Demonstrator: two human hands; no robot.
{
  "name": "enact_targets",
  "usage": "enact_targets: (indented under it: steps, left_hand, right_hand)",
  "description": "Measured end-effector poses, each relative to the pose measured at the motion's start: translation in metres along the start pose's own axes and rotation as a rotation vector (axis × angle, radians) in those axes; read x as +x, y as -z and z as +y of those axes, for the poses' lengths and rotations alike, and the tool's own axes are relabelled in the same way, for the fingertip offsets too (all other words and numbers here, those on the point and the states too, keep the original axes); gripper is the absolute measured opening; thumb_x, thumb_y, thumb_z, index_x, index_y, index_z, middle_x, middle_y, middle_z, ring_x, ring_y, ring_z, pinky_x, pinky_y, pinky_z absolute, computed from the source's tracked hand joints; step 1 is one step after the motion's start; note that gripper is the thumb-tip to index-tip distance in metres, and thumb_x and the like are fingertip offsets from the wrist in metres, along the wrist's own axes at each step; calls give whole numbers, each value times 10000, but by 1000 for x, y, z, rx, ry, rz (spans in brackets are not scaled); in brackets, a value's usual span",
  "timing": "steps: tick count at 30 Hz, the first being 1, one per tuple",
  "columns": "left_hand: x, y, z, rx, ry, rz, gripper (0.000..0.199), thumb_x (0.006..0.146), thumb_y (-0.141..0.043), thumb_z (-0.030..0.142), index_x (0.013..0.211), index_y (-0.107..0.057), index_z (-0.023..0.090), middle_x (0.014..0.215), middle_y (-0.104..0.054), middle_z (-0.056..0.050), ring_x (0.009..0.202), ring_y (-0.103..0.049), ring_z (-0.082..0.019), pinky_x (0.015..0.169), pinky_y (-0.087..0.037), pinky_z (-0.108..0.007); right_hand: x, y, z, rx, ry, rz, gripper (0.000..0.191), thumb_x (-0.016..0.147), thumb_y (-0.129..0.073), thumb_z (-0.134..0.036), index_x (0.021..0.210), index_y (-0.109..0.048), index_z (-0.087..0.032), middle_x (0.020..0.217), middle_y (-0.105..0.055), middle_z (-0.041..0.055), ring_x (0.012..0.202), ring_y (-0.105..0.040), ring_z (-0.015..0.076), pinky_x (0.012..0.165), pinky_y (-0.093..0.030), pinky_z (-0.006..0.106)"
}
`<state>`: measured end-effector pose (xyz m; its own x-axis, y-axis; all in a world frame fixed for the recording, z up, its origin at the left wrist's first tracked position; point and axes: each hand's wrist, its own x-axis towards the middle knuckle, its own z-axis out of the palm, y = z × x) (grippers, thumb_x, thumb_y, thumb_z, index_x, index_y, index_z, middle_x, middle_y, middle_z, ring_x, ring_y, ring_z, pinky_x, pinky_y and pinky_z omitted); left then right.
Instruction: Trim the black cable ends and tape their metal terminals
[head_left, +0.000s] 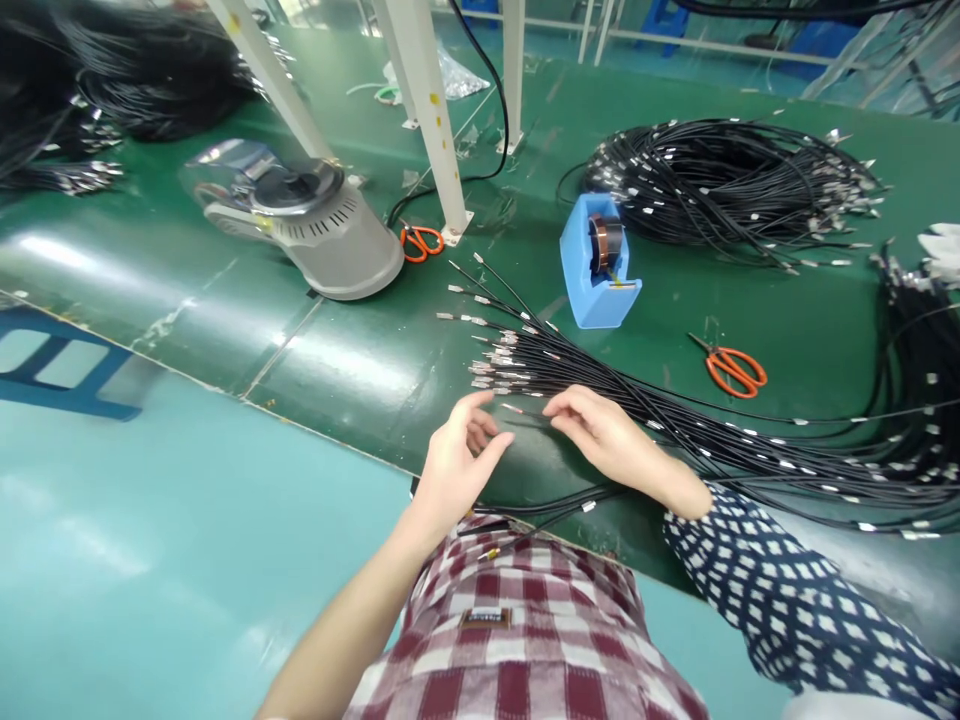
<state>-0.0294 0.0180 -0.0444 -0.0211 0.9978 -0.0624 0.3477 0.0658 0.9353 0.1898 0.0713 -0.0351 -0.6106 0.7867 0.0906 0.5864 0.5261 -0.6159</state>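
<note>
My right hand (600,435) pinches a thin black cable (534,414) near its end, and the cable's tip points left toward my other hand. Thumb and fingers apart, my left hand (466,450) is just left of that tip with nothing in it. Behind both hands, a bundle of black cables (622,385) with white labels and metal ends fans out on the green table (360,400). A few more cables (555,500) lie along the table's front edge, close to my checked apron.
Beyond the bundle stand a blue tape dispenser (592,290) and a large cable coil (720,190). Orange-handled scissors (735,372) lie at right, another pair (422,243) beside a grey machine (337,240). White posts (442,150) rise behind. More cables (922,370) lie far right.
</note>
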Motion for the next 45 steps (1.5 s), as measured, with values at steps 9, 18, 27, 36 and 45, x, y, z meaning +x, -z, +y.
enact_targets:
  steps: [9,18,27,36,45]
  left_hand:
    - [4,-35,31,-703,77,-71,188,827,-760,322,810,-739,137,851,-739,-58,631,-662,-122,633,-562,-257]
    - [-17,-21,39,-779,202,-337,236,878,-716,368,892,-766,138,689,-673,-21,523,-598,-85,534,-473,-205]
    - [-18,-26,34,-760,193,-391,272,903,-676,419,914,-801,177,709,-654,-27,584,-543,-95,591,-426,-234]
    - [-14,-43,43,-917,197,-497,289,853,-721,468,807,-756,185,665,-671,-50,677,-641,-197,759,-501,-366]
    - [-13,-12,49,-900,63,-329,179,835,-764,394,871,-825,229,445,-507,24,453,-294,-72,500,-270,-267]
  right_hand:
    - [-20,17,2,495,-239,-99,300,1020,-434,-403,1062,-651,-199,1070,-692,67,1002,-642,192,912,-500,356]
    - [-23,30,6,226,-244,149,202,976,-529,-365,1044,-684,-255,1106,-706,41,1028,-658,184,879,-527,315]
    - [-85,113,138,-536,-666,392,255,880,-580,-285,1015,-699,-104,1046,-639,237,1007,-571,336,910,-433,476]
    - [-83,112,137,-441,-693,276,347,919,-587,-435,1080,-662,-137,1065,-658,200,926,-607,266,858,-442,396]
    - [-75,131,142,-231,-777,164,198,833,-681,-292,965,-669,-145,880,-702,128,772,-612,211,778,-433,379]
